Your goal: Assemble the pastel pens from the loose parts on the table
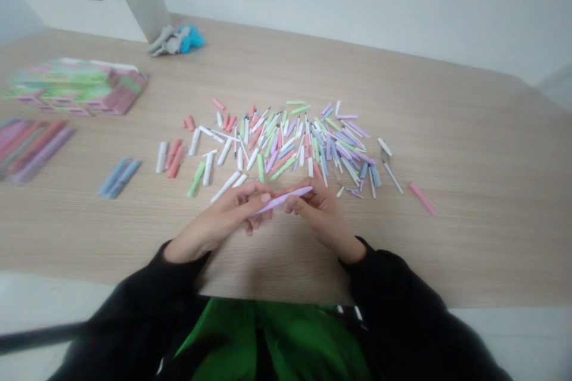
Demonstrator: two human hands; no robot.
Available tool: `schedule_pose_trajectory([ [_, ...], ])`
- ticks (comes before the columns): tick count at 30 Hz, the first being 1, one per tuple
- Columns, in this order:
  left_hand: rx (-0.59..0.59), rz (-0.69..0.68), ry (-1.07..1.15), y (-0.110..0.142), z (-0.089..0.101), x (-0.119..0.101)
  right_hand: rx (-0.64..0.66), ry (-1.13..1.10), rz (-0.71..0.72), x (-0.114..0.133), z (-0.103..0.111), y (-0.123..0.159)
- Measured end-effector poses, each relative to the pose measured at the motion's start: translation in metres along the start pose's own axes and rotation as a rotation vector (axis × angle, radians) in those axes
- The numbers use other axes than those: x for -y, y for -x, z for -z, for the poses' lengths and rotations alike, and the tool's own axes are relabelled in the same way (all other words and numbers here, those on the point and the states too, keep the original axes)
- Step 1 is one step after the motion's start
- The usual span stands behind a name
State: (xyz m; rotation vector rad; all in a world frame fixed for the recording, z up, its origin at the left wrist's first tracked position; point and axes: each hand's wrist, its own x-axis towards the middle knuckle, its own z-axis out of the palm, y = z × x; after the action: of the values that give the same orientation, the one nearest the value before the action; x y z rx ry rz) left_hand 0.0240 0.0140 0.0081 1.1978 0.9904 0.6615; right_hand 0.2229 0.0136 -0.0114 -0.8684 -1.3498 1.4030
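Observation:
My left hand (218,217) and my right hand (319,214) meet over the wooden table, both pinching a thin lilac paper strip (283,199) between fingers and thumbs. Its right end sticks out past my right fingers. Just beyond my hands lies a loose heap of pastel rolled paper tubes (286,143) in white, pink, green, blue and lilac. My fingertips sit close to its nearest pieces, such as a white paper tube (226,186), without visibly touching them.
On the wooden table (469,220) lie a stack of green-and-pink folded paper (75,86), rows of pink and purple strips (31,149), blue strips (118,178) and a lone pink strip (422,198). A grey-and-blue cloth bundle (176,40) sits at the far edge.

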Motion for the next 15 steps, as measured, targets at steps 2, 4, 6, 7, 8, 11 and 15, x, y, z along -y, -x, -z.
schedule_pose_trajectory([
  [2,0.027,0.009,-0.039,-0.0001,0.0,0.0009,0.015,-0.002,0.001,0.0007,-0.0002,0.0008],
  [4,0.012,-0.031,-0.12,-0.0011,0.0013,0.0025,0.015,0.001,0.001,0.0019,-0.0006,0.0016],
  [6,-0.017,-0.076,-0.166,-0.0023,0.0031,0.0034,0.011,0.007,-0.005,0.0028,-0.0009,0.0024],
  [7,-0.023,-0.085,-0.161,-0.0028,0.0039,0.0033,0.01,0.008,-0.011,0.003,-0.0009,0.0027],
  [8,-0.025,-0.081,-0.14,-0.003,0.0043,0.0029,0.009,0.009,-0.018,0.0031,-0.0009,0.003],
  [11,0.001,-0.044,-0.06,-0.0017,0.0041,0.0012,0.004,0.017,-0.017,0.0027,-0.0009,0.0035],
  [15,0.269,0.078,0.03,0.004,0.0041,0.0002,0.029,-0.012,0.005,0.0048,-0.0013,0.0033],
])
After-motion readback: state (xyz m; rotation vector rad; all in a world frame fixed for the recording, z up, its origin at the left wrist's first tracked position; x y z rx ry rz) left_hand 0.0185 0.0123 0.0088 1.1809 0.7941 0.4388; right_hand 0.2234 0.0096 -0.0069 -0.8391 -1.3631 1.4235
